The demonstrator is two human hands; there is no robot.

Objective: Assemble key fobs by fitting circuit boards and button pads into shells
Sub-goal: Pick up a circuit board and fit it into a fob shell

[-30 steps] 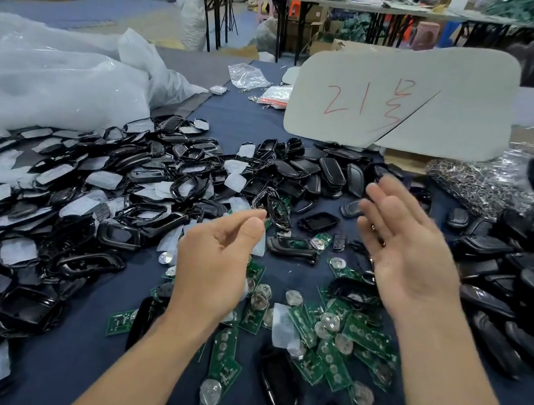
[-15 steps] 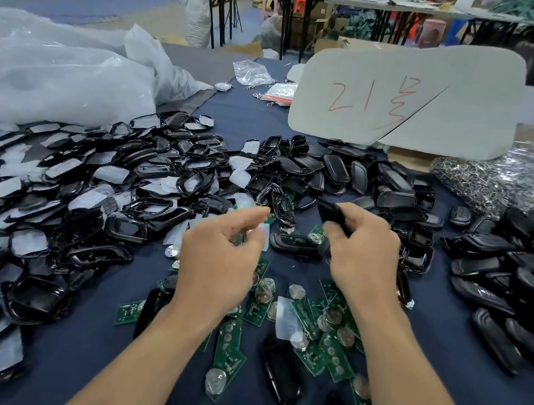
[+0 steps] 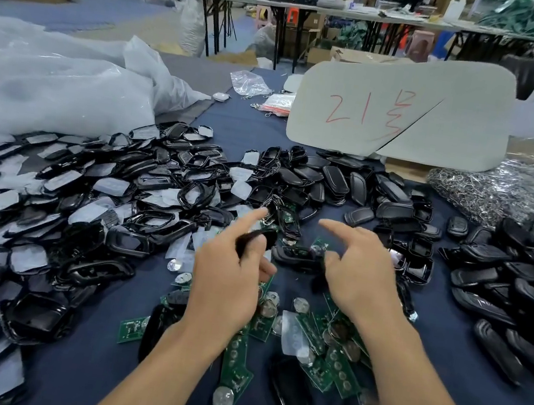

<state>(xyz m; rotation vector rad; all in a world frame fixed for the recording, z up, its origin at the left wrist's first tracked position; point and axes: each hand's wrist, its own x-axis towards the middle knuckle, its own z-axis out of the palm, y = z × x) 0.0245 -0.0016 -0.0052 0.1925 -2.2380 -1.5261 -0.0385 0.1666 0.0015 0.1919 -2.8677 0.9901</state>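
Note:
My left hand [image 3: 229,280] pinches a blurred black shell piece [image 3: 255,237] between thumb and fingers, index finger stretched out. My right hand [image 3: 360,278] hovers just right of it, index finger pointing left and the other fingers curled. They curl at the right end of a black shell with a green board inside [image 3: 297,257] on the blue cloth. Whether they grip that shell is hidden. Green circuit boards [image 3: 333,354] and coin cells [image 3: 222,400] lie scattered under both wrists. Open black shells with grey button pads [image 3: 62,192] are heaped on the left.
Closed black fobs [image 3: 504,300] are piled on the right, with more shells [image 3: 334,181] behind my hands. A grey card marked in red [image 3: 400,111] stands at the back. White plastic bags [image 3: 44,82] lie far left and metal key rings [image 3: 482,193] far right.
My right hand went from spread open to gripping a black shell. The black piece now sits in my left hand, and my right hand has dropped to the shell with the board.

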